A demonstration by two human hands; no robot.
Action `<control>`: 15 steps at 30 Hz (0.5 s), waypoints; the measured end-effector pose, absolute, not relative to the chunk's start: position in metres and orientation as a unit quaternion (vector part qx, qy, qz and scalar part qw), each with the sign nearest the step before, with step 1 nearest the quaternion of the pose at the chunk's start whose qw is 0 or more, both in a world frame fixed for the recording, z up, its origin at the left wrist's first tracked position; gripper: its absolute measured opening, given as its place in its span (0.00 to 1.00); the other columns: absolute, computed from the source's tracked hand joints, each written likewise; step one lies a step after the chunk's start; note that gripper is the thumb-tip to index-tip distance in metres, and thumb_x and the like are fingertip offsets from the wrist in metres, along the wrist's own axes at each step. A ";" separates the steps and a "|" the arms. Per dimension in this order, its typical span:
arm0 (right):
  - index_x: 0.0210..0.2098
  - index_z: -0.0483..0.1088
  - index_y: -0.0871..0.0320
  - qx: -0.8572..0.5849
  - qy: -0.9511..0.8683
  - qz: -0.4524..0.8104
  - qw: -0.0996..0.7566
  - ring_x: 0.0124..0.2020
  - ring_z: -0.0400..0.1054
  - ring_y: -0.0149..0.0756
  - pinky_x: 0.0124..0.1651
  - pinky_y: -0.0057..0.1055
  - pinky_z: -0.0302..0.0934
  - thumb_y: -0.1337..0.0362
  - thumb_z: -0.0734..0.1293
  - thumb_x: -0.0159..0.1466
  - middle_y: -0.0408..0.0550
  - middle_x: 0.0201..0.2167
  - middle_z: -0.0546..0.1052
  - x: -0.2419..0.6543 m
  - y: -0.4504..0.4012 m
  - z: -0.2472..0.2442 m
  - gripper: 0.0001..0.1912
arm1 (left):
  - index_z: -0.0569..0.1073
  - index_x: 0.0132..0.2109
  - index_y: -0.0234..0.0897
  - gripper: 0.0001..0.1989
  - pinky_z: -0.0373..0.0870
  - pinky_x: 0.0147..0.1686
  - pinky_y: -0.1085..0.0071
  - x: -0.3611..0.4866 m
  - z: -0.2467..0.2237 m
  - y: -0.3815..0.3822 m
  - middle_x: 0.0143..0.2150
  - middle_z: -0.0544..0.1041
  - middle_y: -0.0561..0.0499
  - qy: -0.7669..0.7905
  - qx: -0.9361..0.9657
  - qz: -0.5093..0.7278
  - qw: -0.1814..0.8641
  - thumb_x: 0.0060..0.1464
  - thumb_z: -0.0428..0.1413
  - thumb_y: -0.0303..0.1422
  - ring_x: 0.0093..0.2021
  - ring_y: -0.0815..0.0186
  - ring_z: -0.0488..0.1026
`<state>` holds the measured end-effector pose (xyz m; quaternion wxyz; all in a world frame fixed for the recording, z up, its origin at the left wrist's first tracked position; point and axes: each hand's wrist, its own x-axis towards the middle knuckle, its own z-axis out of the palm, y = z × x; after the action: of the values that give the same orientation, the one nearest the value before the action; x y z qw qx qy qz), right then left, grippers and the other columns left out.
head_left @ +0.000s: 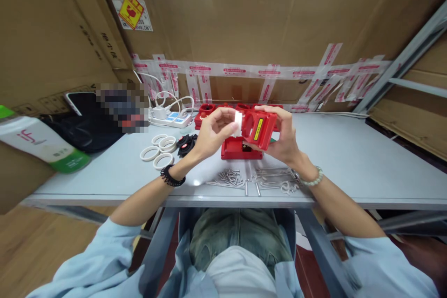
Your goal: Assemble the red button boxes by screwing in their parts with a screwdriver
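Note:
My left hand (pixel 217 134) pinches a white plastic ring (pixel 238 122), seen nearly edge-on, close beside a red plastic housing (pixel 267 129). The housing has a round opening facing left and a yellow label; my right hand (pixel 284 139) grips it, tilted, above the table. Whether ring and housing touch I cannot tell. Beneath them lies a red box base (pixel 233 150) with a small brass-coloured part inside. Several loose white rings (pixel 163 161) lie left of my left hand, next to black parts (pixel 186 145) with red marks.
Along the table's (pixel 349 158) front are screws (pixel 230 177), metal rods (pixel 272 172) and small clear clips (pixel 289 187). More red housings (pixel 205 111) line the back near a power strip (pixel 178 119). A bottle (pixel 45 142) and phone (pixel 81 102) are left; cardboard (pixel 244 18) walls the back.

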<state>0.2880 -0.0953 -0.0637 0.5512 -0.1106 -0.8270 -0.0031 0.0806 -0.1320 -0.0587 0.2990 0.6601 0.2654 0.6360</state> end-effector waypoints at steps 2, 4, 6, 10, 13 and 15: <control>0.61 0.54 0.48 -0.125 -0.826 0.028 0.549 0.53 0.72 0.48 0.53 0.49 0.73 0.53 0.77 0.52 0.54 0.56 0.71 0.286 -0.098 -0.067 0.44 | 0.74 0.47 0.37 0.18 0.74 0.42 0.68 0.083 -0.059 -0.136 0.43 0.78 0.48 0.244 0.682 0.635 0.269 0.52 0.64 0.42 0.40 0.66 0.76; 0.60 0.56 0.49 -0.121 -0.826 0.042 0.549 0.51 0.73 0.46 0.51 0.45 0.74 0.53 0.78 0.50 0.52 0.54 0.71 0.284 -0.099 -0.069 0.44 | 0.74 0.49 0.38 0.19 0.74 0.45 0.68 0.084 -0.059 -0.138 0.46 0.78 0.47 0.230 0.695 0.635 0.247 0.52 0.65 0.39 0.42 0.66 0.75; 0.60 0.56 0.49 -0.114 -0.825 0.049 0.552 0.50 0.73 0.45 0.51 0.44 0.74 0.54 0.79 0.49 0.52 0.54 0.71 0.283 -0.100 -0.070 0.45 | 0.74 0.50 0.38 0.19 0.73 0.46 0.68 0.084 -0.059 -0.140 0.47 0.78 0.47 0.223 0.705 0.631 0.233 0.52 0.65 0.37 0.43 0.66 0.75; 0.59 0.55 0.49 -0.115 -0.826 0.051 0.549 0.50 0.74 0.45 0.50 0.44 0.74 0.54 0.79 0.50 0.53 0.54 0.71 0.283 -0.099 -0.069 0.44 | 0.75 0.50 0.37 0.20 0.72 0.46 0.67 0.085 -0.059 -0.142 0.46 0.77 0.46 0.237 0.723 0.614 0.212 0.51 0.66 0.35 0.43 0.65 0.74; 0.59 0.55 0.50 -0.112 -0.825 0.047 0.552 0.50 0.74 0.45 0.49 0.43 0.75 0.54 0.79 0.49 0.52 0.53 0.71 0.282 -0.100 -0.068 0.44 | 0.75 0.51 0.37 0.20 0.71 0.46 0.67 0.085 -0.059 -0.143 0.46 0.77 0.46 0.250 0.726 0.609 0.201 0.51 0.66 0.35 0.43 0.65 0.74; 0.59 0.55 0.50 -0.111 -0.823 0.047 0.555 0.50 0.74 0.45 0.50 0.42 0.74 0.55 0.79 0.49 0.52 0.53 0.71 0.282 -0.100 -0.069 0.44 | 0.74 0.51 0.37 0.20 0.71 0.45 0.67 0.086 -0.059 -0.144 0.46 0.77 0.46 0.254 0.726 0.608 0.195 0.50 0.66 0.35 0.43 0.65 0.74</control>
<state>0.2818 -0.1000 -0.0686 0.5551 -0.1110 -0.8230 0.0472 0.0857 -0.1437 -0.0592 0.1954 0.7263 0.2541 0.6080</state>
